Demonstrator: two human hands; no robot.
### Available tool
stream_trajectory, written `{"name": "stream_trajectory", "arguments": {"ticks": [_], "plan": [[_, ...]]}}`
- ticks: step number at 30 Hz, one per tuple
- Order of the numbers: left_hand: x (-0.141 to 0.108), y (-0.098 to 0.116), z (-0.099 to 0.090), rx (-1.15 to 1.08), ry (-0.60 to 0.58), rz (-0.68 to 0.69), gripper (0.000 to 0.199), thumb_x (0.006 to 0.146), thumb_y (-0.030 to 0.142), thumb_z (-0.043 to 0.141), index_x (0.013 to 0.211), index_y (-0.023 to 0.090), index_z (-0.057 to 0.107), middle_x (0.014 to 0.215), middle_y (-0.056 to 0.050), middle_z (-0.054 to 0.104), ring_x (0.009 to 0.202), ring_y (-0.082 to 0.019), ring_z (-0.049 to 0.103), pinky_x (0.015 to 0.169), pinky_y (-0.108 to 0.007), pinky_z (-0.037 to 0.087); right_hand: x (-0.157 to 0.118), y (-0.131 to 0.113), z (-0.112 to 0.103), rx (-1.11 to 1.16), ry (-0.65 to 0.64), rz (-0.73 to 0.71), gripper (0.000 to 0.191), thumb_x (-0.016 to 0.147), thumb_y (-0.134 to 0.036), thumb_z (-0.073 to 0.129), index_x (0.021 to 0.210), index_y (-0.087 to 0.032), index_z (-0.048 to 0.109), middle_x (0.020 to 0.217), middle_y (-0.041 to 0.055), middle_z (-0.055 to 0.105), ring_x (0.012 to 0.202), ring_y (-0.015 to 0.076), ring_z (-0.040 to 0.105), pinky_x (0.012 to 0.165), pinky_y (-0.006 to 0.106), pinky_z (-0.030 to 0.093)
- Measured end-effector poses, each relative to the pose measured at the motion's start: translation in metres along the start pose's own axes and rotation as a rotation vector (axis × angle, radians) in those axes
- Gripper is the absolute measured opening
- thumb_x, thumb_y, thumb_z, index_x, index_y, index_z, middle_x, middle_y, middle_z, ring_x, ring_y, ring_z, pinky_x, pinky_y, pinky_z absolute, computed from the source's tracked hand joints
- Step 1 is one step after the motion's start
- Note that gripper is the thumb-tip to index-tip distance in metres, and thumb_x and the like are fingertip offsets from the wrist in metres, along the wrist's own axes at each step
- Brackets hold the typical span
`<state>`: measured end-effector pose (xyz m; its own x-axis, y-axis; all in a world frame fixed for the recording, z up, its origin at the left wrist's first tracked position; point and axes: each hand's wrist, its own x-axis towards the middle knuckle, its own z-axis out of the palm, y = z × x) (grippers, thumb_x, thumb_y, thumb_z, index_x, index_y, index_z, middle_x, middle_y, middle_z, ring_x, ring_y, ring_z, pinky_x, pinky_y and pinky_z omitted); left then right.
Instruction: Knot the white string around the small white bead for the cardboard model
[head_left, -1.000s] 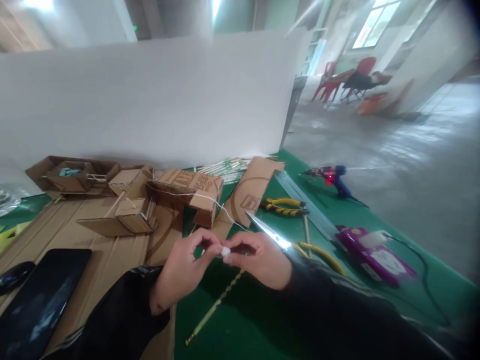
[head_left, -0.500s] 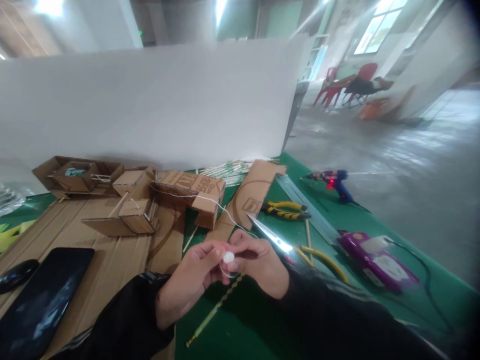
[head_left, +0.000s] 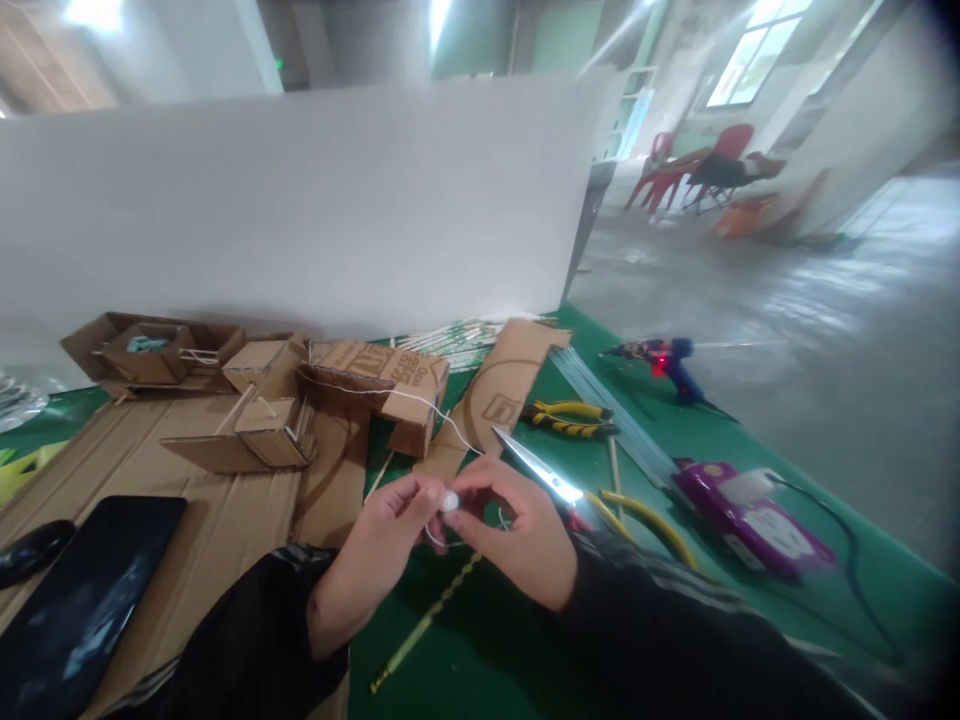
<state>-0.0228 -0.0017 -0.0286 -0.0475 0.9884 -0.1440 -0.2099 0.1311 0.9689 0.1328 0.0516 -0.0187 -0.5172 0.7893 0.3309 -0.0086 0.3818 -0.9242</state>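
Observation:
A small round white piece (head_left: 449,501) is pinched between the fingertips of my left hand (head_left: 384,545) and my right hand (head_left: 517,525). Both hands are closed on it, above the green table. White string (head_left: 390,392) runs from the cardboard model (head_left: 274,410) over to my right hand. A loop of it hangs under my fingers, and another bit shows behind my right hand. Just beyond my right hand lie the scissors (head_left: 540,465), blades pointing away to the left. The yellow twisted stick (head_left: 424,625) rests on the table below my hands.
A black phone (head_left: 86,590) and a black mouse (head_left: 34,552) are at the left. Pliers (head_left: 570,418), clear glue sticks (head_left: 615,415), a glue gun (head_left: 667,365) and a purple power box (head_left: 750,520) with a cable sit at the right. Behind stands a white panel (head_left: 300,210).
My fingers and the white piece have shifted slightly left and up. My right hand has turned a little, and a bit of string now shows behind it.

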Motion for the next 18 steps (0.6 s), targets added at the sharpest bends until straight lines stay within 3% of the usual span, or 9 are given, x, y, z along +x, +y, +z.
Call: {"name": "stream_trajectory", "arguments": {"ticks": [6,13,18], "plan": [[0.002,0.001,-0.008,0.091,0.075,0.076,0.029,0.086,0.043,0.059,0.076,0.016,0.059,0.065,0.002,0.055,0.062,-0.012,0.052,0.06,-0.023,0.04,0.001,0.006,-0.001,0.165,0.018,0.134,0.015,0.079,-0.023,0.068,0.092,-0.017,0.063,0.085,0.0041,0.065,0.074,0.0157,0.062,0.065,0.027,0.051],[-0.008,0.015,-0.01,0.246,-0.034,0.247,0.041,0.094,0.047,0.04,0.064,0.02,0.044,0.065,-0.001,0.05,0.069,-0.016,0.052,0.069,-0.028,0.041,0.011,0.013,-0.006,0.671,0.01,0.344,0.026,0.075,-0.03,0.075,0.092,-0.016,0.061,0.081,0.0037,0.067,0.064,0.0136,0.063,0.051,0.023,0.051],[-0.011,0.02,-0.004,0.524,-0.105,0.119,0.042,0.093,0.041,0.041,0.057,0.021,0.034,0.053,0.006,0.032,0.049,-0.01,0.033,0.05,-0.024,0.029,0.013,0.008,-0.009,0.831,0.0,0.403,0.025,0.074,-0.03,0.076,0.09,-0.016,0.064,0.081,0.0039,0.067,0.06,0.0115,0.061,0.047,0.022,0.051]]}}
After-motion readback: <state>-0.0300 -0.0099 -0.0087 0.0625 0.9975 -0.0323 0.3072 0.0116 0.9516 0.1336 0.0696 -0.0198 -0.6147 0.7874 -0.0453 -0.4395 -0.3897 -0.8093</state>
